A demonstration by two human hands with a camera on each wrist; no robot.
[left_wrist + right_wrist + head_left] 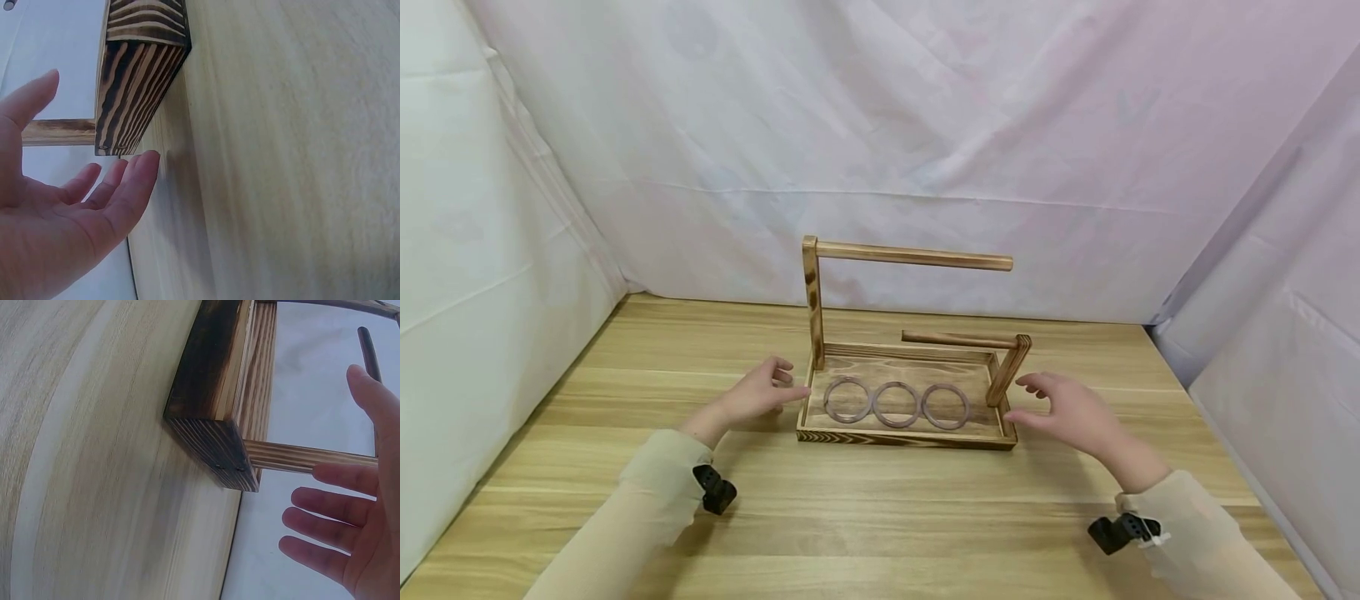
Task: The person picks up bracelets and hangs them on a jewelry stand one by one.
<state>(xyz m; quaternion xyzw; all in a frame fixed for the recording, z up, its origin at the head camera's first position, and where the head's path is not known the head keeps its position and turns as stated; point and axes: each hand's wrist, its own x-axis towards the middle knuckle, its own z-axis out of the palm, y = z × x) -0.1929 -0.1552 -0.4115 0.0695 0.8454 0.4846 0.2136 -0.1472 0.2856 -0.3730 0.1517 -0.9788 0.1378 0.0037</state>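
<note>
Pale cloth point(925, 150) hangs behind the table point(880, 517). I see the left hand point(757, 392) and right hand point(1069, 411) holding nothing, fingers loose, beside the tray point(902, 439); I can't tell if they touch it. Three rings point(895, 425) lie inside, between the hands, and nothing looks done yet.

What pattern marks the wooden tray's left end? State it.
Left end: dark stripes on lighter wood, clearest in left wrist view.

A pale yellow-brown, wood-grained tabletop point(895, 525) has a pinkish-white fabric backdrop point(925, 125) hanging behind its far edge (a long, roughly horizontal crease crosses the cloth). A white fabric sheet point(467, 292) hangs at left, a pale lilac fabric sheet point(1292, 333) at right.
</note>
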